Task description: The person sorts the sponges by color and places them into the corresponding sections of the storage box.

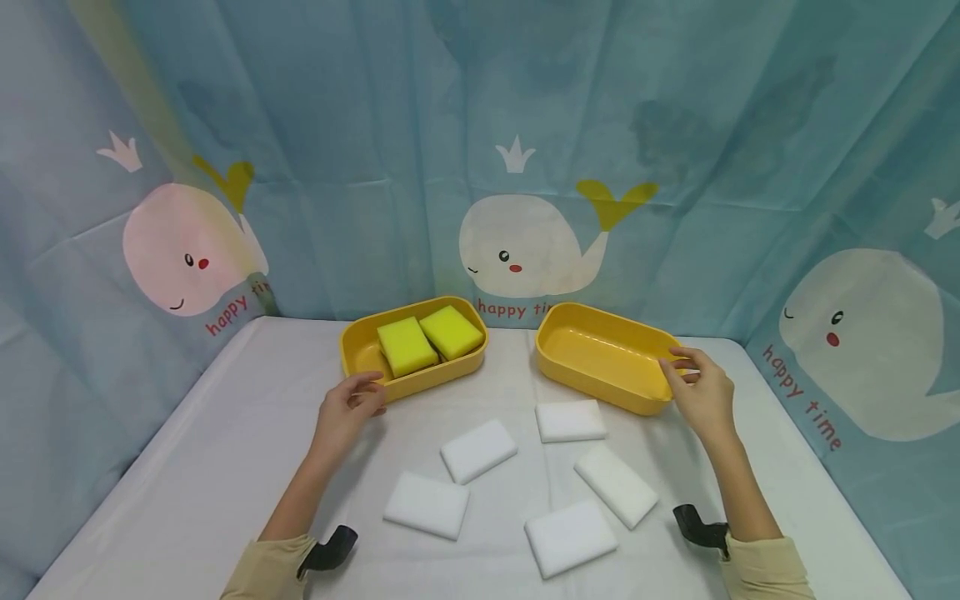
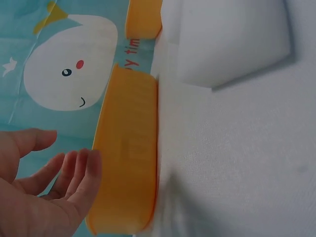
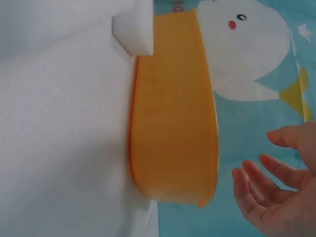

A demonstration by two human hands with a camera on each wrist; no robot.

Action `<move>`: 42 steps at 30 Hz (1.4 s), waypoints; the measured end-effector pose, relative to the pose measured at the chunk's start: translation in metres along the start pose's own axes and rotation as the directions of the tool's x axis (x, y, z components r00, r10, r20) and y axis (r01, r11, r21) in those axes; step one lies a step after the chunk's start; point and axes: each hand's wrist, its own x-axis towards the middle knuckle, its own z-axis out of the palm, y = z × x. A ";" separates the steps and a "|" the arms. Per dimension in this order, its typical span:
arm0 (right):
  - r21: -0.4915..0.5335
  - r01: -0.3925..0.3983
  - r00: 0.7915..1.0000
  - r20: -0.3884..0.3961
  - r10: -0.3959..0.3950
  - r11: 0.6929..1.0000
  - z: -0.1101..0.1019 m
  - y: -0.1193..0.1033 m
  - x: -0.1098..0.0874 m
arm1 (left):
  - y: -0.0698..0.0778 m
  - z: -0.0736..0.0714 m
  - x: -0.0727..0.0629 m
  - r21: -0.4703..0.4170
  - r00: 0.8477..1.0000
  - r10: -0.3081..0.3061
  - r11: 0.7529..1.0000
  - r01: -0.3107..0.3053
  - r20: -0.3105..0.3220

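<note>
Two yellow sponges (image 1: 407, 345) lie side by side in the left yellow bin (image 1: 415, 385). My left hand (image 1: 349, 410) is at that bin's near left corner, fingers loosely bent with nothing in them. In the left wrist view its fingertips overlap the bin's wall (image 2: 126, 148); whether they touch I cannot tell. The right yellow bin (image 1: 592, 382) holds nothing. At its right end is my right hand (image 1: 703, 392), thumb and fingers apart and holding nothing. The right wrist view shows a gap between this hand (image 3: 281, 185) and the bin (image 3: 173, 113).
Several white sponge blocks (image 1: 572, 537) lie scattered on the white-covered table (image 1: 495, 542) between my forearms. A blue curtain (image 1: 360, 242) with printed whales hangs behind and at both sides. Each wrist carries a black camera mount (image 1: 330, 550).
</note>
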 end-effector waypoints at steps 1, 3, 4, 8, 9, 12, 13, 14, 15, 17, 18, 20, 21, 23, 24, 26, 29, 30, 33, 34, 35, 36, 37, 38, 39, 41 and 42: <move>0.003 -0.002 1.000 -0.003 0.002 1.000 0.000 0.001 0.000 | 0.000 0.000 -0.001 0.000 1.000 0.005 1.000 -0.005 0.017; 0.007 -0.011 1.000 -0.013 0.011 1.000 -0.002 0.002 0.000 | -0.001 0.001 -0.003 -0.001 0.999 0.009 1.000 -0.009 0.047; 0.009 -0.019 1.000 -0.015 0.019 1.000 -0.002 0.003 0.001 | -0.002 0.001 -0.004 0.003 0.998 0.009 1.000 -0.009 0.064; 0.014 -0.059 0.998 -0.017 0.059 0.998 -0.006 0.008 0.002 | -0.006 0.002 -0.005 0.031 0.989 0.035 0.999 -0.040 0.144; 0.016 -0.067 0.998 -0.018 0.067 0.998 -0.007 0.010 0.002 | -0.007 0.003 -0.005 0.040 0.985 0.040 0.998 -0.047 0.168; 0.033 -0.079 0.997 -0.021 0.080 0.996 -0.009 0.014 0.003 | -0.008 0.004 -0.006 0.060 0.969 0.048 0.996 -0.064 0.241; 0.039 -0.087 0.996 -0.019 0.087 0.995 -0.009 0.015 0.003 | -0.009 0.004 -0.006 0.063 0.962 0.048 0.996 -0.068 0.269; 0.046 -0.092 0.996 -0.019 0.093 0.995 -0.009 0.017 0.004 | -0.009 0.003 -0.007 0.069 0.955 0.046 0.995 -0.069 0.294; 0.054 -0.099 0.995 -0.017 0.100 0.994 -0.009 0.018 0.004 | -0.009 0.003 -0.007 0.073 0.947 0.047 0.995 -0.074 0.318; 0.066 -0.112 0.994 -0.012 0.113 0.992 -0.007 0.021 0.005 | -0.009 0.003 -0.008 0.075 0.931 0.057 0.993 -0.090 0.361; 0.070 -0.121 0.993 -0.008 0.121 0.990 -0.007 0.022 0.006 | -0.009 0.002 -0.008 0.074 0.923 0.062 0.993 -0.097 0.380; 0.075 -0.137 0.991 -0.002 0.137 0.988 -0.006 0.026 0.007 | -0.008 0.001 -0.008 0.077 0.907 0.062 0.992 -0.103 0.416; 0.075 -0.146 0.989 0.001 0.146 0.986 -0.005 0.027 0.007 | -0.008 0.001 -0.008 0.081 0.899 0.061 0.991 -0.106 0.433; 0.073 -0.161 0.987 0.003 0.161 0.984 -0.003 0.030 0.008 | -0.007 0.000 -0.008 0.096 0.880 0.060 0.988 -0.119 0.471; 0.073 -0.169 0.986 0.005 0.169 0.983 -0.003 0.031 0.008 | -0.007 0.000 -0.007 0.103 0.868 0.064 0.986 -0.131 0.492; 0.072 -0.181 0.983 0.008 0.181 0.981 -0.002 0.034 0.009 | -0.009 -0.001 -0.006 0.117 0.840 0.079 0.979 -0.167 0.537; 0.078 -0.191 0.982 0.014 0.190 0.978 -0.001 0.037 0.009 | -0.011 -0.002 -0.005 0.116 0.786 0.095 0.971 -0.207 0.610; 0.081 -0.194 0.981 0.017 0.193 0.978 0.000 0.038 0.009 | -0.012 -0.002 -0.005 0.110 0.768 0.095 0.971 -0.211 0.633; 0.093 -0.199 0.980 0.026 0.197 0.976 0.000 0.041 0.009 | -0.013 -0.003 -0.005 0.103 0.721 0.075 0.974 -0.201 0.689; 0.096 -0.201 0.980 0.029 0.199 0.975 0.000 0.041 0.010 | -0.013 -0.003 -0.006 0.104 0.707 0.066 0.975 -0.194 0.704; 0.100 -0.203 0.979 0.033 0.200 0.974 0.001 0.042 0.010 | -0.012 -0.003 -0.006 0.106 0.696 0.056 0.977 -0.187 0.716; 0.103 -0.206 0.978 0.037 0.203 0.973 0.001 0.043 0.010 | -0.012 -0.003 -0.007 0.113 0.685 0.045 0.977 -0.184 0.727; 0.107 -0.208 0.978 0.041 0.205 0.972 0.001 0.044 0.011 | -0.012 -0.003 -0.008 0.119 0.674 0.033 0.977 -0.179 0.738; 0.110 -0.211 0.977 0.045 0.208 0.971 0.001 0.045 0.011 | -0.011 -0.003 -0.008 0.124 0.664 0.023 0.977 -0.174 0.747; 0.114 -0.213 0.977 0.049 0.209 0.970 0.002 0.046 0.011 | -0.011 -0.003 -0.009 0.128 0.654 0.013 0.978 -0.167 0.756; 0.122 -0.221 0.975 0.061 0.215 0.968 0.002 0.049 0.012 | -0.012 -0.003 -0.009 0.135 0.634 -0.002 0.978 -0.161 0.773; 0.126 -0.224 0.974 0.068 0.217 0.966 0.003 0.050 0.012 | -0.013 -0.003 -0.009 0.136 0.621 -0.006 0.977 -0.162 0.784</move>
